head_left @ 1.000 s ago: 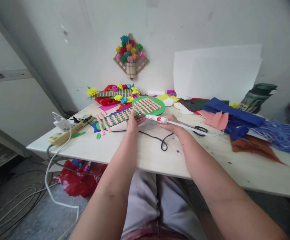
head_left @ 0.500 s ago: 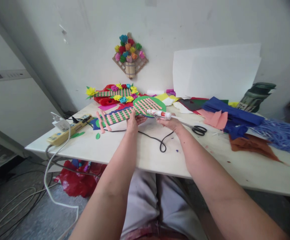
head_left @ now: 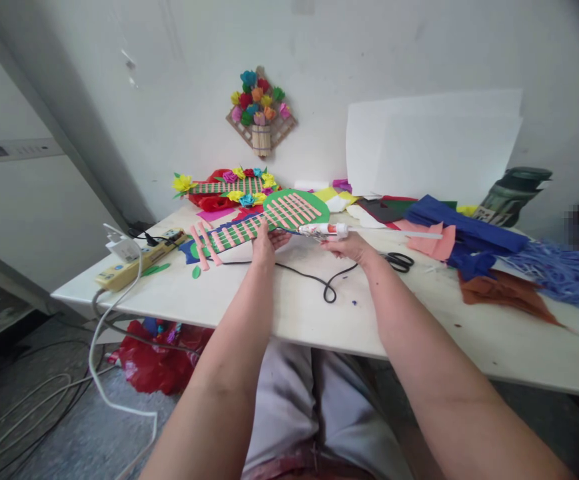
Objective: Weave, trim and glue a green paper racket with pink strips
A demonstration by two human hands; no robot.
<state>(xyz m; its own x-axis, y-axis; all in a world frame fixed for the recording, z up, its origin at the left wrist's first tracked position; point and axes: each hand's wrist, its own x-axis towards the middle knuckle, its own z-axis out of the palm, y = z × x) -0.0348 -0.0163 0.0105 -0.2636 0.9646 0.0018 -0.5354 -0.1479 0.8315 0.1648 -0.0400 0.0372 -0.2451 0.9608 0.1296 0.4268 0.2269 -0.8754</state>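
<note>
My left hand point(head_left: 268, 244) grips the edge of a green guitar-shaped paper craft point(head_left: 229, 234) where its neck meets its round body. Rows of pink strips cross its face, and it is held tilted above the table. In my right hand point(head_left: 348, 247) is a white glue gun point(head_left: 325, 231), with its nozzle pointing left beside the craft's lower edge. A long pale glue stick point(head_left: 402, 233) juts from its back. Its black cord point(head_left: 309, 275) loops over the table below. Black-handled scissors point(head_left: 400, 262) lie just beyond my right wrist.
A second flower-trimmed guitar-shaped craft point(head_left: 226, 188) lies at the back. On the left sits a power strip point(head_left: 139, 261) with plugs and cables. Blue folded paper point(head_left: 462, 221), brown crepe paper point(head_left: 504, 293), blue shreds point(head_left: 564, 273) and a green bottle point(head_left: 514, 193) crowd the right side.
My right hand has drawn the glue gun slightly right and down, off the face of the guitar-shaped craft. The glue stick now shows more fully. My left hand keeps its hold.
</note>
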